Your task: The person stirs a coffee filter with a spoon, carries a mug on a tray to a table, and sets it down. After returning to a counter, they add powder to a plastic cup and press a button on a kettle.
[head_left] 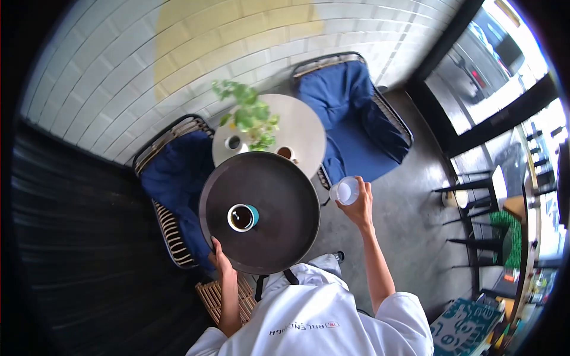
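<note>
White shirt cloth (312,305) is seen just behind the round tray (285,237), whose near-left rim is held by the left hand (224,261), any fingers beneath being hidden. Just left of the tray's middle a teal cup of dark liquid (242,218) is borne, so the tray, probably stiff and slick, is best supported from below and kept level, while to its right a clear cup (345,191), likely light and easily dented, is pinched by the right hand (360,206) and best held gently round its side. Beyond the tray, a round table (306,127) is topped by a leafy plant (244,108) and flanked by blue-cushioned chairs (363,145).
</note>
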A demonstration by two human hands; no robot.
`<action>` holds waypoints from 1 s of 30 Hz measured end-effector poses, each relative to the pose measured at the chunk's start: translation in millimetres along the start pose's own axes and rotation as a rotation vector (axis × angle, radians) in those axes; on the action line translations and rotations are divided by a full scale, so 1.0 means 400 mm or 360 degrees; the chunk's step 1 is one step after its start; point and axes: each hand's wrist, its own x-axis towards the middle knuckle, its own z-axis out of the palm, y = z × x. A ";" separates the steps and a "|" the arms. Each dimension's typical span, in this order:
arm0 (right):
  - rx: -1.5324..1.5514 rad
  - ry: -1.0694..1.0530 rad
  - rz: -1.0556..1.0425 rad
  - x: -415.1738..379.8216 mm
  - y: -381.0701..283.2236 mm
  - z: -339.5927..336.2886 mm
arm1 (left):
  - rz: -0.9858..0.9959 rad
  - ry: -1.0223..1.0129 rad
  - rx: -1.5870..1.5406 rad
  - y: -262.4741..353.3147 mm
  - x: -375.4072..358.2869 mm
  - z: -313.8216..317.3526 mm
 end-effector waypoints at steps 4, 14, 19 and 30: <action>-0.0079 0.0249 0.0180 -0.090 0.136 -0.195 | 0.0038 -0.0275 -0.0003 -0.026 -0.109 0.109; -0.0130 0.0516 0.0646 -0.305 0.420 -0.645 | -0.0072 -0.0807 0.0231 -0.242 -0.389 0.377; -0.0226 0.0685 0.0834 -0.392 0.515 -0.820 | 0.0012 -0.0710 0.0701 -0.317 -0.572 0.566; -0.0264 0.1053 0.1206 -0.424 0.750 -1.043 | -0.0125 -0.1474 0.0740 -0.533 -0.892 1.017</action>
